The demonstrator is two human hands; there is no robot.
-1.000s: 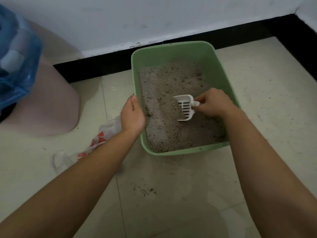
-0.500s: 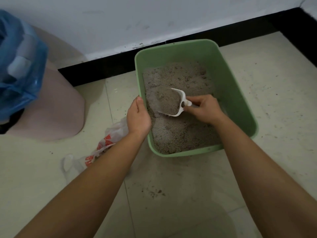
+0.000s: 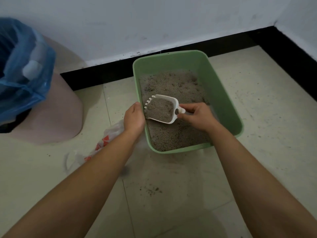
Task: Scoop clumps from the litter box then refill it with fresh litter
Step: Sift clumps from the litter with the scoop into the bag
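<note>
Pinching the scoop [image 3: 161, 109] handle, right hand [image 3: 197, 117] holds it full; left hand [image 3: 133, 117] grips litter box [image 3: 226, 107] rim.

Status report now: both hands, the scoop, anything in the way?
Left hand holds litter box rim. Right hand grips scoop handle. Scoop loaded with litter, held over the box. Plastic bag on floor beside box; nothing blocking.

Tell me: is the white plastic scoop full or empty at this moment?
Full. Grey litter fills the white plastic scoop; the right hand holds it by the handle over the green plastic litter box.
</note>
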